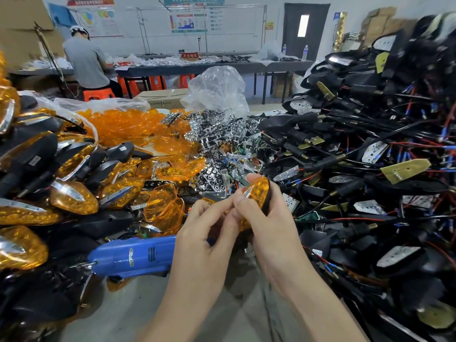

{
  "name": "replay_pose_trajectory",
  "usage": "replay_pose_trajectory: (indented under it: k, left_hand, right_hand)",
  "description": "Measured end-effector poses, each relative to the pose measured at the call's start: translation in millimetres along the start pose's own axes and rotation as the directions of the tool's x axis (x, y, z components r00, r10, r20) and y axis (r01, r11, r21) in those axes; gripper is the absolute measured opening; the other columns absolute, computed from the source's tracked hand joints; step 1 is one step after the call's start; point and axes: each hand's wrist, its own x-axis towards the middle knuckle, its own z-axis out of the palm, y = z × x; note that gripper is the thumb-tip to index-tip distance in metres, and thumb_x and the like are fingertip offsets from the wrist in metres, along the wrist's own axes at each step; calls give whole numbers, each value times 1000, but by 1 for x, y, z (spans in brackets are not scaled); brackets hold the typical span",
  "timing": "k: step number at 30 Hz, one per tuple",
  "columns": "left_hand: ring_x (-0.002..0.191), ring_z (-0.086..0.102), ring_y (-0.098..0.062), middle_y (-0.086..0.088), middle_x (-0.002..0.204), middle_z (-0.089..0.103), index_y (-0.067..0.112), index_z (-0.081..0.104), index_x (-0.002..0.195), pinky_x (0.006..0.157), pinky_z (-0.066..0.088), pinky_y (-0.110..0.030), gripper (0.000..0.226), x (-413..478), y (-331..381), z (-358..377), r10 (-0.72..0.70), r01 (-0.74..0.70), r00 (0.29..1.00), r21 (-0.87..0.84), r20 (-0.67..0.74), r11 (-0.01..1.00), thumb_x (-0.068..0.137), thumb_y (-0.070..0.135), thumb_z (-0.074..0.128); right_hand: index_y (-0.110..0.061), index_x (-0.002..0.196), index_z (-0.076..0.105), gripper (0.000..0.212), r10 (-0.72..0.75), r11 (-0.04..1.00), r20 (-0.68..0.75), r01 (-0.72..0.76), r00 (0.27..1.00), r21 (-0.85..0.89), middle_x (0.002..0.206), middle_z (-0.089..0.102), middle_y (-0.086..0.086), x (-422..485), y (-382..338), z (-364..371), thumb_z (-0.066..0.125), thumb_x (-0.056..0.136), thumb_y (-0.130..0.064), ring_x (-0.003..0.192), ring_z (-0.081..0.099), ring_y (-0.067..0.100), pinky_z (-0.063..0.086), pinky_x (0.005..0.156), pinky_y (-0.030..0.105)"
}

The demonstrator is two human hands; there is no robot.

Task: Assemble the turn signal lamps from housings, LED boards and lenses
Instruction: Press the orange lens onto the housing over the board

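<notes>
Head view: both hands hold one lamp [259, 191] at frame centre. The right hand [271, 230] wraps its black back and the left hand [204, 233] pinches the lower edge. Orange face looks seated, so I'd say it's nearly done. Long axis is steep, top leaning right, orange side facing left. Finished pile [71, 198] is on the left, and loads of wired housings [370, 144] are still waiting on the right.

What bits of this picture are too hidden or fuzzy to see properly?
Head view only:
The lamp: lower half covered by the left hand and right hand gripping it.
The blue tool: right end behind the left hand.
The wall posters: writing too small and blurry.
The pile of black housings: cut off by the right edge.
</notes>
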Motion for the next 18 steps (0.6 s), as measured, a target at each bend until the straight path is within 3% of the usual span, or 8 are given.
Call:
replay_pose_trajectory:
  k: [3, 6, 9, 12, 14, 18]
  left_hand:
    - [81, 57, -15, 2, 86, 57, 50, 64, 115, 63, 44, -18, 33, 0, -1, -1, -22, 22, 1000, -21, 10, 1000, 86, 51, 48]
    - [88, 61, -15, 3, 90, 62, 47, 66, 112, 72, 48, -18, 31, 0, 0, -1, -33, 33, 999, -57, 4, 998, 85, 50, 51]
    - [94, 63, -8, 9, 97, 68, 43, 69, 112, 79, 48, -15, 29, 1, 1, -1, -52, 52, 999, -70, 0, 996, 88, 45, 52]
    - [86, 62, 0, 19, 92, 68, 40, 69, 115, 71, 45, -10, 33, 1, 2, -3, -69, 70, 997, -70, 16, 995, 92, 47, 47]
    - [82, 60, 5, 24, 83, 66, 38, 70, 117, 67, 42, -6, 36, 1, 4, -5, -86, 88, 996, -105, 22, 991, 94, 47, 44]
    - [67, 55, -2, 13, 70, 61, 44, 70, 116, 62, 48, -18, 32, 2, 6, -10, -164, 183, 981, -227, 100, 957, 96, 44, 44]
  right_hand:
    - [-50, 101, 65, 44, 19, 999, 8, -19, 1000, 28, 82, 69, -13, 0, 0, -2, 70, 58, -42, 86, 66, 11, 56, 87, 36]
    - [-45, 104, 68, 45, 70, 987, 48, -76, 996, 142, 86, 68, -8, -2, -2, -3, 70, 59, -36, 94, 67, 19, 54, 98, 46]
    - [-33, 102, 73, 40, 117, 943, 85, -138, 989, 302, 87, 66, 1, -2, -8, -3, 65, 64, -24, 89, 62, 20, 49, 85, 40]
    - [-19, 108, 70, 32, 162, 871, 150, -213, 975, 443, 95, 60, 13, -2, -17, -2, 62, 78, -13, 87, 58, 26, 50, 74, 35]
    - [-13, 115, 67, 36, 172, 846, 201, -249, 964, 472, 96, 64, 15, -2, -21, -4, 62, 79, -18, 81, 63, 25, 54, 64, 35]
    - [-11, 124, 66, 41, 163, 861, 221, -248, 962, 445, 98, 68, 16, -2, -23, -6, 68, 85, -24, 70, 64, 29, 55, 55, 39]
